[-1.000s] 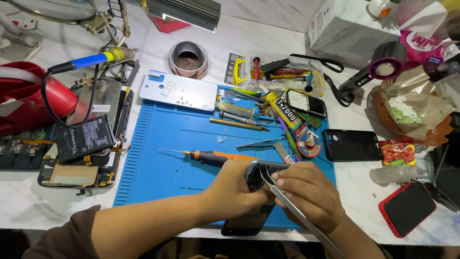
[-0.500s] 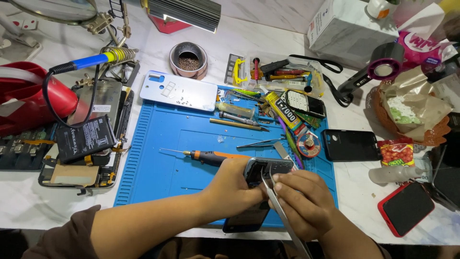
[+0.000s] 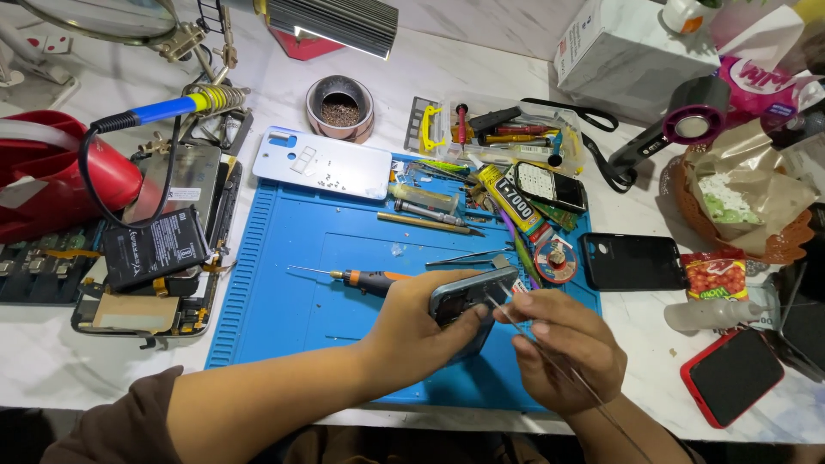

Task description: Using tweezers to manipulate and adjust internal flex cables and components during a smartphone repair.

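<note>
Gripping the phone [image 3: 464,302] in our left hand [image 3: 421,331], near edge of the blue mat [image 3: 284,258]; right hand [image 3: 567,348] pinches a thin metal pry strip [image 3: 550,361] at its upper edge. Step, we judge: prying the casing; next calls for steady sliding along the seam. Phone's long axis runs near-left to far-right. Beyond: orange screwdriver [image 3: 369,279], glue tube [image 3: 511,202], white back cover [image 3: 322,163] on the desk [image 3: 51,361].

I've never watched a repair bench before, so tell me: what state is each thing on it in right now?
Left hand: gripping the grey phone, tilted up off the mat.
Right hand: pinching a thin metal tool against the phone.
Orange screwdriver: lying flat on the blue mat.
White back cover: detached, lying flat.
Black battery: removed, resting on an opened phone.
</note>
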